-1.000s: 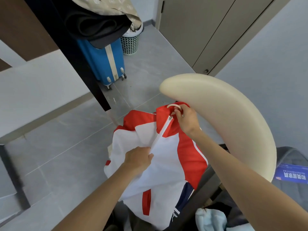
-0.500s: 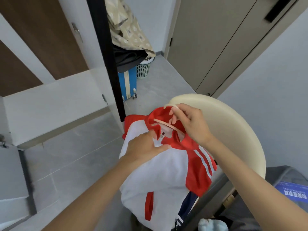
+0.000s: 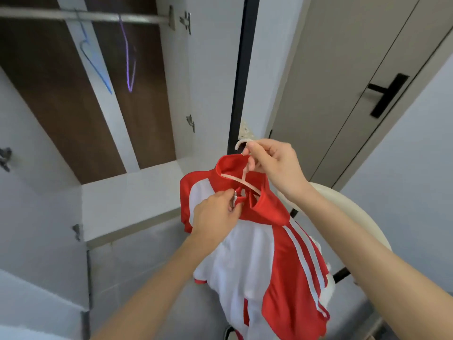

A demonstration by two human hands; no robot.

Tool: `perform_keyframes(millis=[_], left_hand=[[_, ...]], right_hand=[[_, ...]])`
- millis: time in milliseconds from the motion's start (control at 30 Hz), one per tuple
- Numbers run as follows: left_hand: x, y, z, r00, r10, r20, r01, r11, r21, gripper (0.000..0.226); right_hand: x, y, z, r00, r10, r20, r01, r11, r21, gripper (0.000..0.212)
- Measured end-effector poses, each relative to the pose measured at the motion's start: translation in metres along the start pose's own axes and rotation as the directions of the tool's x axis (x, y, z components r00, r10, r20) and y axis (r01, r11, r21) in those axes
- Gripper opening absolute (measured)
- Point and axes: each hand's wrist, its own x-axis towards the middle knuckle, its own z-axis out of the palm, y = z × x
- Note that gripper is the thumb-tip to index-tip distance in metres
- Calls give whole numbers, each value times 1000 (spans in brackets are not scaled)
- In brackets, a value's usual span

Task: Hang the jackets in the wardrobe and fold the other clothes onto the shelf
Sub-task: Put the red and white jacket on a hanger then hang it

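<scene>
Jacket (image 3: 245, 253) hangs on its hanger (image 3: 235, 179) beneath the right hand (image 3: 274, 165), which pinches the hook's neck, while the left hand (image 3: 215, 212) pinches the zip (image 3: 235, 196) just below; best steady the collar, then lift the hook to the rail (image 3: 98, 17) above.

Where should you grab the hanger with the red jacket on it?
By the hanger neck just under its hook, from above on the right, as the right hand pinches it. The jacket drapes its arms, and the hook is free for the rail.
</scene>
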Motion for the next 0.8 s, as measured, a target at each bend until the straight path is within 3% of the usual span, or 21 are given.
perform_keyframes(millis=[133, 333, 567, 733, 800], left_hand=[[-21, -18, -55, 996, -4, -91, 5, 1000, 11, 29], [-49, -44, -117, 973, -118, -198, 99, 989, -106, 26], [-64, -64, -159, 931, -189, -312, 119, 966, -229, 44], [-72, -96, -188, 950, -189, -249, 132, 964, -230, 27], [-68, -111, -208, 914, -196, -356, 138, 974, -182, 32]], right_hand=[[3, -47, 38, 997, 5, -79, 2, 996, 87, 25], [27, -111, 94, 988, 44, -145, 2, 955, 298, 30], [26, -129, 167, 991, -30, 130, 3, 979, 203, 23], [39, -142, 187, 977, -112, 179, 94, 990, 109, 28], [46, -149, 189, 968, -158, 193, 145, 986, 80, 28]])
